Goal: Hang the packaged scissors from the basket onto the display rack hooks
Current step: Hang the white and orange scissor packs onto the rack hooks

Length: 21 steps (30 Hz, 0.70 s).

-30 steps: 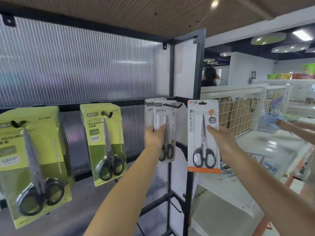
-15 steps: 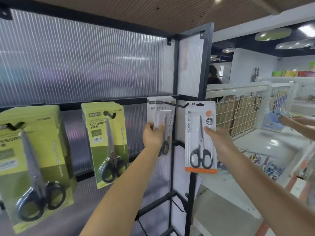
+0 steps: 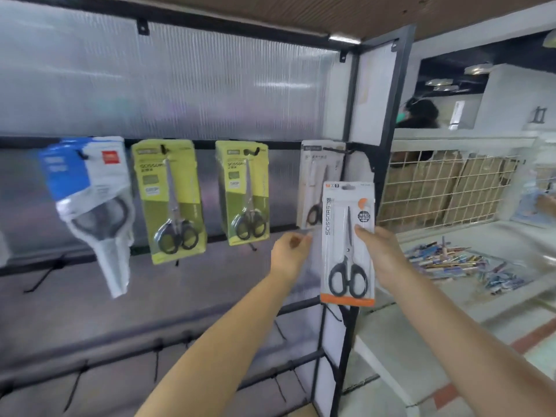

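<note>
My right hand [image 3: 380, 254] grips a white scissors pack with an orange bottom strip [image 3: 347, 242], held upright in front of the rack's right post. My left hand [image 3: 290, 251] hovers just below a white scissors pack [image 3: 317, 182] that hangs on the rightmost hook [image 3: 338, 151]; its fingers are loosely curled and hold nothing. Two green scissors packs [image 3: 171, 200] [image 3: 245, 191] and a blue-and-white pack [image 3: 90, 200] hang on hooks further left. The basket is out of view.
The rack's black post [image 3: 365, 206] stands just behind the held pack. Bare black hooks [image 3: 156, 365] stick out of the lower rails. To the right lie a white wire fence [image 3: 451, 188], a white counter with scattered pens [image 3: 451, 260], and a person [image 3: 419, 112] behind.
My left hand has let go of the white pack on the rightmost hook and dropped below it. The view has swung left and down, bringing in the blue-and-white pack. The held pack sits lower.
</note>
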Available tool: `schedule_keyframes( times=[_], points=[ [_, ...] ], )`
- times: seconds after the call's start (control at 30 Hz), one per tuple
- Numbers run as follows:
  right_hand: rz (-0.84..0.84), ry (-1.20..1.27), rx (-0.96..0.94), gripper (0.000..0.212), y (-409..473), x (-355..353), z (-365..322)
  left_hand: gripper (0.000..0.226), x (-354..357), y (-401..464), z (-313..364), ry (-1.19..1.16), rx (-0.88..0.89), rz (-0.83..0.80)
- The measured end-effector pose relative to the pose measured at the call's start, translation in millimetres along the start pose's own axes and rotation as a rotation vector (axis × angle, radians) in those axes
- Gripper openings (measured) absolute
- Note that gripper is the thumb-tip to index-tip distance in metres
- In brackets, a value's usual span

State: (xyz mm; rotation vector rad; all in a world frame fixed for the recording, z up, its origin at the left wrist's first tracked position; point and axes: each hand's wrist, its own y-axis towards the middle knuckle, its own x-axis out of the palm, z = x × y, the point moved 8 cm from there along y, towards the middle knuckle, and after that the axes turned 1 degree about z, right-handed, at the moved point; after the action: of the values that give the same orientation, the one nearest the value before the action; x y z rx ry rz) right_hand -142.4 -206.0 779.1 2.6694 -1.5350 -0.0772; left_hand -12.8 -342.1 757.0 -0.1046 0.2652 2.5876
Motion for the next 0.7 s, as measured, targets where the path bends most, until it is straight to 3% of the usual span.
schedule_keyframes(
  times=[0.17, 0.4, 0.7],
  points=[
    [-0.154, -0.021, 0.025, 0.008, -51, 43, 32, 0.023, -38, -64, -30, -0.039, -0.105, 0.017],
    [-0.447, -0.028, 0.111, 0.013, -131, 147, 68, 0.031, -143, -132, -79, -0.095, -0.283, 0.205],
    [-0.785, -0.154, 0.123, 0.011, -239, 285, 96, 0.017, -284, -200, -138, -0.193, -0.402, 0.368]
  ],
)
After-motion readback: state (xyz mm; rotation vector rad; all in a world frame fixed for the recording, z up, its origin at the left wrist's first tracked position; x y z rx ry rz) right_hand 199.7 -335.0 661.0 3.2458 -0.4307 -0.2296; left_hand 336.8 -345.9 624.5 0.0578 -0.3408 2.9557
